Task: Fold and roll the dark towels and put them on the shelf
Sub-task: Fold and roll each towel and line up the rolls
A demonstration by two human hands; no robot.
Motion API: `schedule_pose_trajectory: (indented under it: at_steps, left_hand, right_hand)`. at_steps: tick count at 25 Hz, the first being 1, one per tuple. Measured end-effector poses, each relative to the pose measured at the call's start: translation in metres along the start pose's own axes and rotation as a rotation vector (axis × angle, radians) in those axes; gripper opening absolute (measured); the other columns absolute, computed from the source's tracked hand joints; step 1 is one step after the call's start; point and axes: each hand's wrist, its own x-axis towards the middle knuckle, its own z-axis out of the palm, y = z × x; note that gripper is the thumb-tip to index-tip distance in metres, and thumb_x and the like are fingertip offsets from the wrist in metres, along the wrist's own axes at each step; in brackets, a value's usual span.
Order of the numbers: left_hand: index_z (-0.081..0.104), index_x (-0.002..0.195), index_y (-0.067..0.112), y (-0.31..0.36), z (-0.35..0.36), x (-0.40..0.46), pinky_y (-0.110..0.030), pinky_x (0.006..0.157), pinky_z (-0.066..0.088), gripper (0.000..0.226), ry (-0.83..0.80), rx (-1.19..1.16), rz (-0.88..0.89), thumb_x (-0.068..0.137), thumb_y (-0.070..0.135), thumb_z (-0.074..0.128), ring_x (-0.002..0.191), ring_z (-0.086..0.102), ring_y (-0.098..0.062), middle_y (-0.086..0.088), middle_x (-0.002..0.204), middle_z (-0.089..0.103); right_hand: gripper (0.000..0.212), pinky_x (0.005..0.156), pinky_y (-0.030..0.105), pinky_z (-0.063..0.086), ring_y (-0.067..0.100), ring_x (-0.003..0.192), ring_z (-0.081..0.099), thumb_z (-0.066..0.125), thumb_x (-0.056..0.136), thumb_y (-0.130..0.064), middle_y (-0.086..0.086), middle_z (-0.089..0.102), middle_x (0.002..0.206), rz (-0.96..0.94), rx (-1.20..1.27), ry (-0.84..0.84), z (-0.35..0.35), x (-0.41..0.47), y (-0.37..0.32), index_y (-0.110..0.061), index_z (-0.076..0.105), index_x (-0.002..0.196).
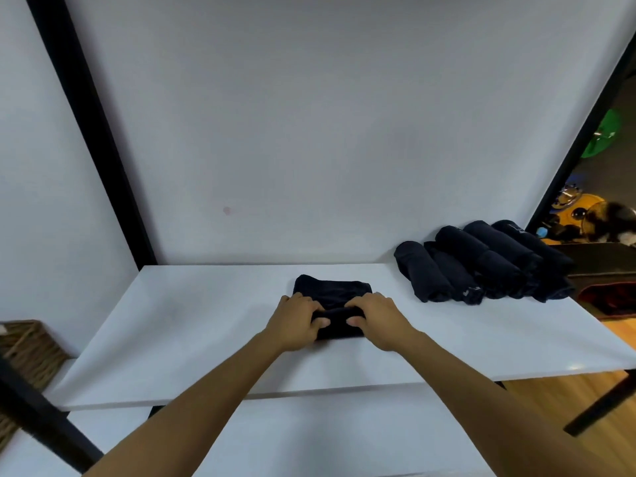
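1. Partly hidden, the near end of the dark towel [333, 297] lies under both hands, so how far it is rolled cannot be read exactly; only a thick rolled edge shows between the thumbs.
2. At the right edge of the frame, blurred green and yellow shapes and a dark furry patch are too unclear to name.
3. At the left edge a woven basket [29, 352] is cut off by the frame and by a black post; what it holds cannot be seen.
4. Both forearms reach up from the bottom of the frame to the centre. The left hand [296, 321] grips the left end of the roll, fingers curled over the top and thumb on the near side.
5. The right hand [377, 320] grips the right end the same way, just beside the left hand.
6. The towel rests at the centre of the white shelf [192, 325], its flat unrolled part stretching away from the hands.
7. Right of centre, a row of rolled dark towels [481, 263] lies side by side and touching on the same shelf, against the white back panel.
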Motion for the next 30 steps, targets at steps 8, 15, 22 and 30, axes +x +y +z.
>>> schedule_pose_trajectory:
  at_steps: [8, 15, 22, 30]
  left_hand:
    - [0.065, 0.103, 0.021, -0.007, -0.001, 0.044, -0.035, 0.090, 0.036, 0.029, 0.216, 0.078, 0.055, 0.099, 0.035, 0.040, 0.103, 0.050, -0.021, 0.002, 0.106, 0.062]
    - [0.056, 0.121, 0.016, -0.017, 0.013, 0.072, -0.036, 0.095, 0.031, 0.033, 0.076, 0.148, -0.019, 0.103, 0.030, 0.032, 0.114, 0.046, -0.024, -0.001, 0.121, 0.057]
    - [0.054, 0.092, 0.012, -0.027, 0.009, 0.131, -0.040, 0.085, 0.033, 0.033, -0.064, 0.148, -0.094, 0.102, 0.026, 0.025, 0.106, 0.048, -0.030, -0.009, 0.109, 0.060]
    - [0.062, 0.087, 0.015, -0.051, 0.013, 0.176, -0.034, 0.075, 0.042, 0.028, -0.112, -0.160, -0.203, 0.096, 0.030, 0.040, 0.089, 0.058, -0.026, -0.003, 0.092, 0.066]
  right_hand:
    - [0.044, 0.095, 0.032, 0.041, 0.021, 0.110, 0.053, 0.062, 0.090, -0.042, -0.002, 0.059, 0.121, -0.037, -0.005, -0.031, 0.012, 0.028, 0.008, -0.026, 0.056, 0.131]
    - [0.030, 0.093, 0.035, 0.044, 0.021, 0.102, 0.055, 0.055, 0.092, -0.030, 0.000, 0.057, 0.114, -0.054, -0.025, 0.289, 0.023, 0.047, 0.006, -0.017, 0.058, 0.119]
    - [0.057, 0.083, 0.035, 0.039, 0.022, 0.095, 0.053, 0.049, 0.063, -0.052, -0.005, 0.055, 0.100, 0.030, -0.161, 0.131, 0.034, 0.081, 0.018, -0.019, 0.056, 0.109]
    - [0.042, 0.068, 0.030, 0.039, 0.020, 0.081, 0.054, 0.061, 0.069, -0.056, -0.004, 0.057, 0.083, 0.161, -0.013, -0.095, 0.020, 0.134, 0.028, -0.018, 0.049, 0.082]
